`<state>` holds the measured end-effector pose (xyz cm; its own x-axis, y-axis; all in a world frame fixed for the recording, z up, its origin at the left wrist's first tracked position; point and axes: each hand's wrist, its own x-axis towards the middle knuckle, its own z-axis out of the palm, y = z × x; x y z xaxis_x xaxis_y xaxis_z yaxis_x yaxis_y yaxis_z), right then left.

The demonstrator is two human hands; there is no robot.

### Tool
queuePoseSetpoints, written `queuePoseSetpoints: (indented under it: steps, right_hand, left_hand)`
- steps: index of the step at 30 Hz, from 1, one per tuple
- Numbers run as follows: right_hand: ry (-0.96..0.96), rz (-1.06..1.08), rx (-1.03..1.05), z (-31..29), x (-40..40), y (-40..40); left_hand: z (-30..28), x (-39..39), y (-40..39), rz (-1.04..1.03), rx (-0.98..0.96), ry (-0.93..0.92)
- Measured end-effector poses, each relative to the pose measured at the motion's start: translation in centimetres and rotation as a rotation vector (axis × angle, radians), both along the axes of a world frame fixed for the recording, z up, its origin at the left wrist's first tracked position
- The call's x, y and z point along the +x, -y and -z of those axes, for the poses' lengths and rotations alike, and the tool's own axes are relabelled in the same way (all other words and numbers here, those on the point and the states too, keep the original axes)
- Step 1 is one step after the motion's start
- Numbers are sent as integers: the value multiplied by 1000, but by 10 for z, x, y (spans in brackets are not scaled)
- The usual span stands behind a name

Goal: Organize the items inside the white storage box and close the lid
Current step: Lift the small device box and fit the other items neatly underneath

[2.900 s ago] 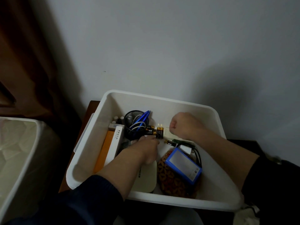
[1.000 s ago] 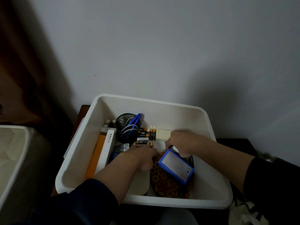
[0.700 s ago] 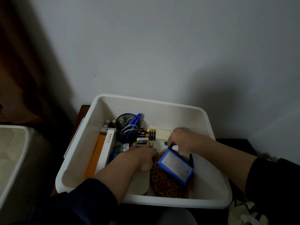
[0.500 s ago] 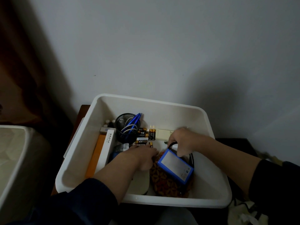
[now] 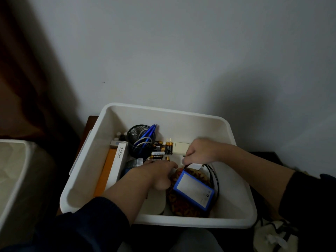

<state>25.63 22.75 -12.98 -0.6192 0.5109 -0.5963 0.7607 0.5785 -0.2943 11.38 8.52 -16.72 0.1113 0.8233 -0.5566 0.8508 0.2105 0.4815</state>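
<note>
Both hands inside white box (image 5: 241,211). Right hand (image 5: 199,151) pinches black cable (image 5: 214,177); left hand (image 5: 156,172) rests by batteries (image 5: 160,150), finger state unclear.

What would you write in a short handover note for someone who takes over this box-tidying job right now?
Left hand: reaches into the white storage box, fingers by the loose batteries; grip unclear.
Right hand: pinches something small above the blue-edged pack and black cable.
Done: pens stand in the mesh cup; long boxes line the left wall.
Left: gather batteries, settle cable, fit the lid, which is not in view.
</note>
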Motion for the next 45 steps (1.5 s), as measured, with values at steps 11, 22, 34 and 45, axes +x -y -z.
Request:
queuePoseSetpoints:
  steps: [11, 22, 34, 45]
  right_hand:
    - [-306, 31, 265, -7, 13, -13]
    - [-359, -37, 225, -12, 16, 3]
    - [-406, 96, 227, 0, 22, 4]
    - [-388, 135, 213, 1, 23, 3]
  left_hand:
    - [-1, 1, -1, 40, 27, 91]
    - [10, 12, 3, 145, 388, -141]
    - [-4, 24, -2, 422, 441, -265]
    - [-8, 22, -1, 266, 263, -16]
